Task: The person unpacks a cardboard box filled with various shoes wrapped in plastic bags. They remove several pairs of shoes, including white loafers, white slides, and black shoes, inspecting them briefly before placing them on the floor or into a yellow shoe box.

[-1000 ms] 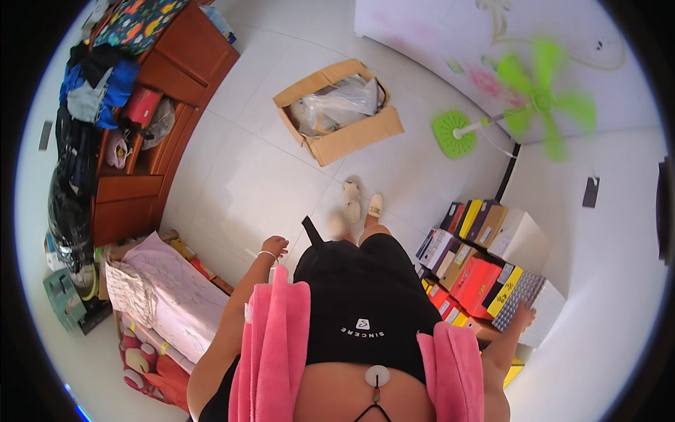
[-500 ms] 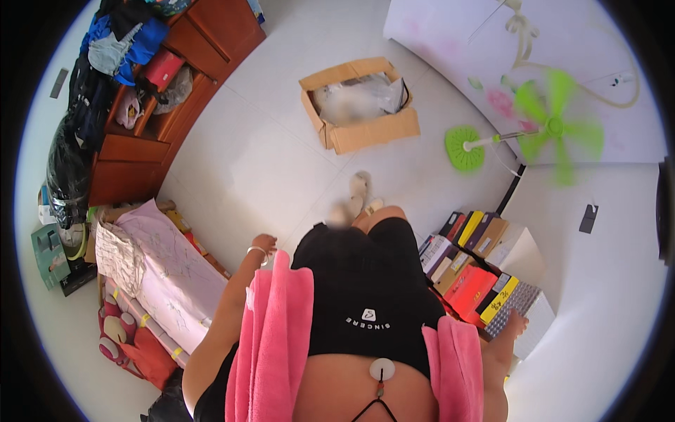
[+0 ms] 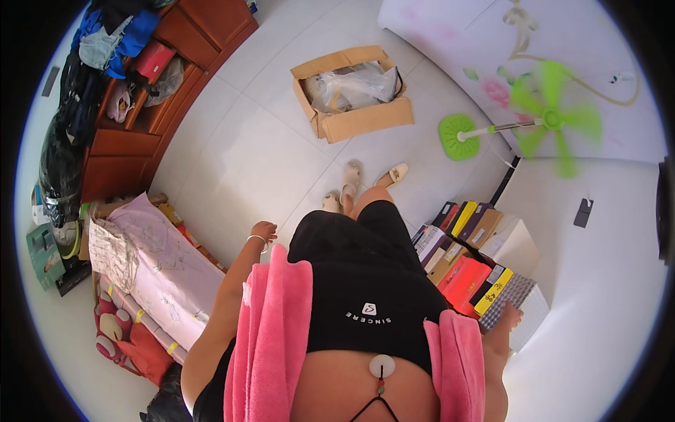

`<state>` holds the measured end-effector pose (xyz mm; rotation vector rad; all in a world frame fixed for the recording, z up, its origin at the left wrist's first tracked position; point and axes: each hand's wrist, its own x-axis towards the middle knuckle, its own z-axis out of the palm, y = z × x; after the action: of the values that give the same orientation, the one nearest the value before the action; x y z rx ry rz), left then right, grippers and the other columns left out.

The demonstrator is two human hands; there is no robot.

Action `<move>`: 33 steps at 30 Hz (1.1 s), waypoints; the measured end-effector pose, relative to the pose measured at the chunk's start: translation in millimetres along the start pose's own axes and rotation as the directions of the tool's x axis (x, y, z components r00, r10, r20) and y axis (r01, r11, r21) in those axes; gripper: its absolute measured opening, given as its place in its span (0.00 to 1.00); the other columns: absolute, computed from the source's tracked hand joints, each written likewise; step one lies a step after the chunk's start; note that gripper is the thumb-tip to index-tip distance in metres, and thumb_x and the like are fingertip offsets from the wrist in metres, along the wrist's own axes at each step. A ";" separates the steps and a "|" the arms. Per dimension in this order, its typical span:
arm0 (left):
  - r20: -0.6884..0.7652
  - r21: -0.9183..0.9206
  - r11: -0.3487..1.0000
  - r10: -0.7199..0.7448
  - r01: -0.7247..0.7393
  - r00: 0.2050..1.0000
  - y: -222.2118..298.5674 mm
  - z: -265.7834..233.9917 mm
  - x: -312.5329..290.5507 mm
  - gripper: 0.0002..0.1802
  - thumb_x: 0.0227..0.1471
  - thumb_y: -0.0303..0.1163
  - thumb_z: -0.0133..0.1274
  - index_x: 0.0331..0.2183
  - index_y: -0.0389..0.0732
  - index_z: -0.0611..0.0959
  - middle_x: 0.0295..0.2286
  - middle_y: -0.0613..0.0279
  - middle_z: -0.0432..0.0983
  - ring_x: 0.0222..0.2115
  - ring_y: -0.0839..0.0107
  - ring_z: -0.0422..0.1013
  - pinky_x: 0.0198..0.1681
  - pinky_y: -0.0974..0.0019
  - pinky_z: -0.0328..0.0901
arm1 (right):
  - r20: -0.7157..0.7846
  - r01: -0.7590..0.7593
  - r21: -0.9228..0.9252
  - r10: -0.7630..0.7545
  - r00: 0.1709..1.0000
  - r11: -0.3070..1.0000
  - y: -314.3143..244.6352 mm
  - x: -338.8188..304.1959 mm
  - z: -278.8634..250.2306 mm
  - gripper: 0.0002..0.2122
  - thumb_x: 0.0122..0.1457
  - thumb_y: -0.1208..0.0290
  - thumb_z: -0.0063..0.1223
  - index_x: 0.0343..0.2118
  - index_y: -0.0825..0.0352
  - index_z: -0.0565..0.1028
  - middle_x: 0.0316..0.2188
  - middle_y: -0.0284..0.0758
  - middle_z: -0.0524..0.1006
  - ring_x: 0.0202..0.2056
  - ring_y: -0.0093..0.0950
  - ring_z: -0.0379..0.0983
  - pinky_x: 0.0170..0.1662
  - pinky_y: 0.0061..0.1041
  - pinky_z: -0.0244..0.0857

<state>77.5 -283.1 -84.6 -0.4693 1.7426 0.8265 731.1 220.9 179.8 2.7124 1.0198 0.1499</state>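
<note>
My left hand (image 3: 264, 231), a white bangle at its wrist, hangs out to the left over the pale tiled floor (image 3: 239, 165). Its fingers are loosely bent, with nothing visible in them. On the other side, my right hand (image 3: 510, 320) hangs beside a grey patterned box (image 3: 517, 301) at the near end of the stacked boxes. The fingers show small and slightly apart; whether they touch the box I cannot tell. Ahead of my knees are a beige clog (image 3: 351, 174), another clog (image 3: 331, 202) and a cream slip-on shoe (image 3: 391, 175). A pink towel (image 3: 271, 330) hangs over my shoulders.
Farther ahead lies an open cardboard box (image 3: 369, 125) with clear plastic inside. A green fan (image 3: 552, 119) spins at the right, before a flower-patterned white surface (image 3: 443, 28). Red-brown cabinets (image 3: 126, 172) line the left, near a pink cloth-covered stack (image 3: 158, 257). Several shoeboxes (image 3: 464, 281) stand right.
The room has shifted slightly down-left to up-left in view. The cream shoe now shows farther forward and right, apart from the clogs. My left hand has risen slightly; my right stays low by the boxes.
</note>
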 end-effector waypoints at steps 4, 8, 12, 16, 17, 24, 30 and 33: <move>0.018 -0.079 0.997 0.010 -0.009 1.000 -12.5 -10.7 8.6 0.11 0.55 0.34 0.47 0.39 0.41 0.76 0.26 0.61 0.75 0.23 0.67 0.75 0.19 0.66 0.63 | -0.049 0.008 -0.040 -0.010 0.999 0.999 -11.2 -11.1 5.2 0.36 0.39 0.53 0.58 0.53 0.64 0.63 0.52 0.41 0.66 0.54 0.41 0.64 0.51 0.49 0.60; 0.075 -0.063 0.998 0.009 -0.004 0.997 -5.0 9.9 -11.0 0.15 0.53 0.36 0.49 0.42 0.42 0.75 0.30 0.60 0.76 0.27 0.66 0.76 0.24 0.65 0.65 | -0.091 0.007 -0.060 -0.013 0.996 0.998 -6.6 -13.4 -11.7 0.33 0.41 0.54 0.55 0.52 0.65 0.63 0.52 0.42 0.67 0.54 0.41 0.64 0.51 0.48 0.62; 0.016 -0.013 1.000 -0.026 0.027 1.000 -2.4 -7.5 -14.6 0.17 0.52 0.37 0.50 0.44 0.42 0.74 0.32 0.59 0.76 0.28 0.66 0.76 0.26 0.63 0.66 | -0.098 0.003 -0.040 -0.006 0.995 0.999 -13.2 -21.1 -6.9 0.31 0.43 0.57 0.53 0.52 0.66 0.64 0.52 0.42 0.67 0.54 0.41 0.63 0.52 0.47 0.62; -0.079 -0.007 0.991 -0.136 0.136 0.987 10.4 -13.5 -8.6 0.15 0.52 0.37 0.50 0.42 0.43 0.75 0.31 0.60 0.76 0.27 0.66 0.75 0.25 0.63 0.65 | -0.149 -0.018 -0.055 0.010 0.989 0.998 -11.5 -8.3 6.1 0.29 0.43 0.58 0.53 0.50 0.65 0.66 0.51 0.42 0.68 0.53 0.41 0.66 0.52 0.46 0.63; -0.068 0.028 0.991 -0.132 0.134 0.989 16.5 -14.2 -6.3 0.15 0.52 0.37 0.50 0.42 0.44 0.76 0.31 0.60 0.76 0.26 0.66 0.75 0.25 0.63 0.65 | -0.141 -0.031 -0.068 0.021 0.990 0.997 -13.5 -8.0 5.0 0.27 0.44 0.59 0.52 0.49 0.64 0.66 0.50 0.42 0.69 0.52 0.41 0.66 0.51 0.45 0.63; 0.025 0.097 0.994 -0.051 0.048 0.998 94.7 -2.1 21.8 0.15 0.50 0.37 0.52 0.40 0.43 0.77 0.29 0.64 0.76 0.26 0.70 0.75 0.24 0.65 0.66 | -0.392 -0.207 -0.114 0.147 0.908 0.972 -6.6 25.8 44.6 0.22 0.53 0.55 0.44 0.48 0.63 0.66 0.49 0.45 0.68 0.52 0.44 0.65 0.44 0.48 0.67; -0.045 0.257 0.964 0.081 -0.067 0.996 181.5 54.9 47.9 0.18 0.47 0.35 0.56 0.39 0.36 0.79 0.27 0.60 0.77 0.23 0.70 0.76 0.22 0.67 0.67 | -0.241 -0.419 -0.346 0.352 0.905 0.840 -34.2 2.9 71.3 0.22 0.55 0.56 0.43 0.50 0.62 0.67 0.53 0.45 0.66 0.54 0.40 0.62 0.46 0.41 0.66; 0.076 0.444 0.864 0.226 -0.235 0.971 235.8 95.8 67.2 0.18 0.46 0.36 0.57 0.38 0.34 0.79 0.28 0.54 0.78 0.26 0.66 0.77 0.30 0.66 0.70 | 0.231 0.015 -0.572 0.144 0.962 0.820 -94.1 -27.6 112.9 0.19 0.57 0.58 0.42 0.49 0.62 0.68 0.49 0.45 0.68 0.50 0.40 0.65 0.45 0.38 0.66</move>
<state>-39.0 -47.2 -93.3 0.0636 1.9217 0.5562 670.7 250.1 46.2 2.1405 0.6639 0.0818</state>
